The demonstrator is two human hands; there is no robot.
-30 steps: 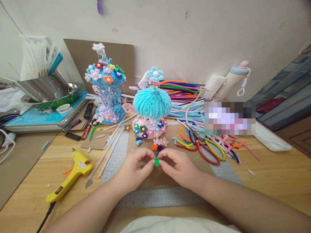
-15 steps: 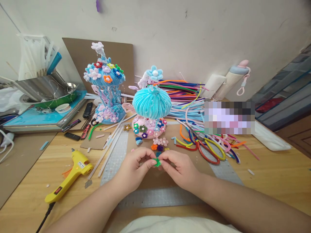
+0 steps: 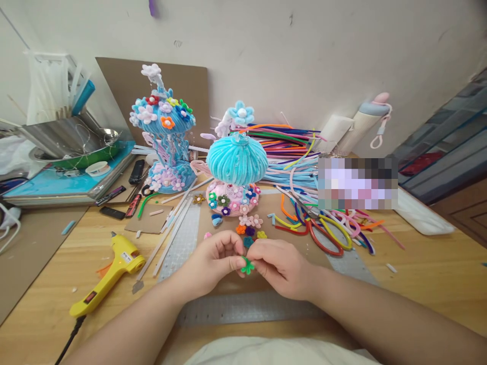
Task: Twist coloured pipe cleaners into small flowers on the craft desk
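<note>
The left forearm (image 3: 144, 324) and right forearm (image 3: 380, 319) are slanting in bare from the near edge, angling toward each other. The left hand (image 3: 213, 261) is curling loosely, palm turned inward, thumb and forefinger pinching together at the tips. The right hand (image 3: 283, 266) is lying knuckles up, its fingers bending inward and pinching too. The two sets of fingertips are touching in the middle, both wrists sitting low.

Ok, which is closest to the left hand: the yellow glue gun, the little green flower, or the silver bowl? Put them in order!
1. Green flower: pinched in the fingertips of the left hand, right in front.
2. Yellow glue gun: lying off to the left.
3. Silver bowl: far back on the left.
</note>
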